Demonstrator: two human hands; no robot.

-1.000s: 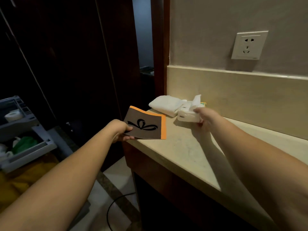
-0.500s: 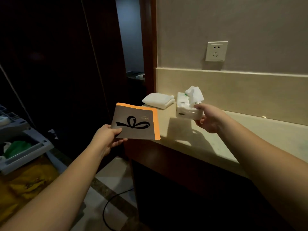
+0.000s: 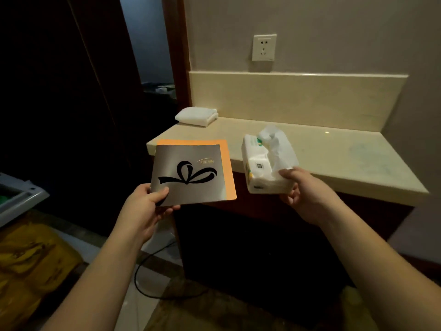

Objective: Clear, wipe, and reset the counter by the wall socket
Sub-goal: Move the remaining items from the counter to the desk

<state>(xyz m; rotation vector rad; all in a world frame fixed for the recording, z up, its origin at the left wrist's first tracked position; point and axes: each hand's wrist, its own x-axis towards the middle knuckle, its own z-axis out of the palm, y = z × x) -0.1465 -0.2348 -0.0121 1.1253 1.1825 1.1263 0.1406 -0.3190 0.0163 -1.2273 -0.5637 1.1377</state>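
Observation:
My left hand (image 3: pixel 148 204) pinches the lower left corner of a grey booklet (image 3: pixel 191 173) with an orange border and a black ribbon drawing, held in the air in front of the counter's left end. My right hand (image 3: pixel 303 189) grips the near end of a white soft tissue pack (image 3: pixel 262 168), with a tissue sticking out of its top, lifted off the beige stone counter (image 3: pixel 334 154). A folded white towel (image 3: pixel 196 115) lies at the counter's far left corner. The white wall socket (image 3: pixel 263 47) is on the wall above.
A dark cabinet stands under the counter, with a black cable (image 3: pixel 152 280) on the tiled floor beside it. At the left edge are a grey cart tray (image 3: pixel 21 199) and a yellow bag (image 3: pixel 31 266). A dark doorway opens behind the towel.
Both hands have pulled back from the counter towards me. The booklet and the tissue pack came off the counter top and are now held in the air in front of it.

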